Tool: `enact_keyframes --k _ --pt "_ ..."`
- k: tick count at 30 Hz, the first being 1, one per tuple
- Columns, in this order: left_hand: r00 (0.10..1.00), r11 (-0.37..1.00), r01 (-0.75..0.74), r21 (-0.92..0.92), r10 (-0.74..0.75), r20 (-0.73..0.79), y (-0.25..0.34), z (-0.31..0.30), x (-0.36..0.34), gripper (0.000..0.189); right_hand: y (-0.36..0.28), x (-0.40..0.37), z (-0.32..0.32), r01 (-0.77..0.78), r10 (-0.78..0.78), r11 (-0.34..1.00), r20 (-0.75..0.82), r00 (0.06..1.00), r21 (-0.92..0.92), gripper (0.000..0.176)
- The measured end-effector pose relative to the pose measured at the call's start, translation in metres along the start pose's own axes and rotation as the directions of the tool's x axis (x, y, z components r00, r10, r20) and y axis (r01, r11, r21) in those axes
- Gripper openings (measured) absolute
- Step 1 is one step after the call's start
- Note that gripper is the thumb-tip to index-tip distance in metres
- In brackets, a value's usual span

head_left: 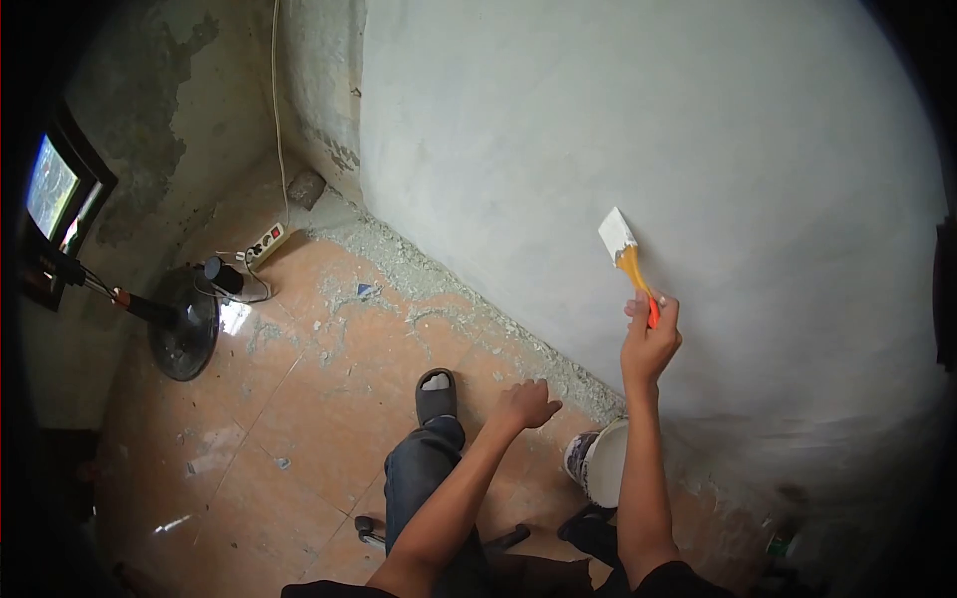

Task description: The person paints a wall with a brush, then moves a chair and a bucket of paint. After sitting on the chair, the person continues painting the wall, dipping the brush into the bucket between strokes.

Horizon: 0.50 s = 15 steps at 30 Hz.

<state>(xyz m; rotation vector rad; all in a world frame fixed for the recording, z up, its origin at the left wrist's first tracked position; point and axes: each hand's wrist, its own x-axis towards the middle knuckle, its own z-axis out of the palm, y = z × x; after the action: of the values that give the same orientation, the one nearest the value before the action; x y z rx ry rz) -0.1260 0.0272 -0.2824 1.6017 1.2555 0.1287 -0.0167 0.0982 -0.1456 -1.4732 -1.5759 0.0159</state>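
My right hand (651,337) is closed around the handle of a paintbrush (628,261) with a yellow and orange-red grip. White paint coats its bristles, which point up and left against the pale wall (618,120). My left hand (526,404) hangs over the floor near the foot of the wall, fingers loosely bent, thumb apart, holding nothing. Below my right hand, partly hidden by that forearm, stands a paint bucket (605,463) with whitish contents.
Crumbled plaster (439,274) lies along the wall's foot and over the tiled floor (289,429). At left are a power strip (267,245) with a cord and a round black fan base (184,344). My sandalled foot (436,394) rests left of the bucket; chair casters (369,530) show below.
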Motion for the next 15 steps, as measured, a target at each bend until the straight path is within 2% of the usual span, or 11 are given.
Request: enact_keyframes --k 2,4,5,6,8,9,10,12,14,15 --pt "1.0 1.0 0.005 -0.01 -0.004 0.007 0.003 -0.003 -0.002 0.051 -0.008 0.003 -0.014 0.014 -0.012 0.998 -0.039 0.999 0.063 0.015" --pt "1.0 1.0 0.006 0.001 -0.006 0.013 0.002 -0.001 -0.001 0.05 -0.023 0.013 -0.027 0.305 -0.307 0.952 -0.11 0.945 -0.038 0.015" --pt "1.0 1.0 0.009 0.009 -0.009 0.018 0.002 0.001 0.0 0.05 -0.037 0.02 -0.032 0.369 -0.374 0.927 -0.129 0.918 -0.063 0.016" --pt "1.0 1.0 0.008 0.006 -0.008 0.019 0.002 0.002 0.0 0.05 -0.043 0.027 -0.031 0.369 -0.375 0.927 -0.126 0.918 -0.065 0.016" --pt "0.999 0.998 -0.023 -0.051 0.025 0.042 0.001 0.002 0.003 0.05 -0.054 0.042 -0.026 0.548 -0.567 0.823 -0.172 0.806 -0.15 0.018" --pt "0.999 0.998 -0.028 -0.059 0.03 0.039 0.0 0.003 0.004 0.05 -0.059 0.047 -0.022 0.616 -0.639 0.768 -0.146 0.755 -0.176 0.021" --pt "0.999 0.998 -0.027 -0.053 0.029 0.032 -0.002 0.004 0.006 0.05 -0.062 0.051 -0.019 0.623 -0.646 0.762 -0.143 0.749 -0.176 0.021" --pt "0.999 0.999 -0.025 -0.046 0.026 0.019 -0.002 0.001 0.006 0.05 -0.066 0.057 -0.01 0.776 -0.811 0.565 -0.015 0.585 -0.281 0.026" --pt "1.0 1.0 0.006 -0.026 -0.006 0.003 0.0 -0.002 0.0 0.05 -0.056 0.056 0.003 0.787 -0.822 0.533 0.03 0.569 -0.31 0.027" --pt "1.0 1.0 0.008 -0.021 -0.008 0.004 -0.001 -0.003 -0.002 0.05 -0.056 0.056 0.011 0.809 -0.849 0.486 0.042 0.527 -0.33 0.026"
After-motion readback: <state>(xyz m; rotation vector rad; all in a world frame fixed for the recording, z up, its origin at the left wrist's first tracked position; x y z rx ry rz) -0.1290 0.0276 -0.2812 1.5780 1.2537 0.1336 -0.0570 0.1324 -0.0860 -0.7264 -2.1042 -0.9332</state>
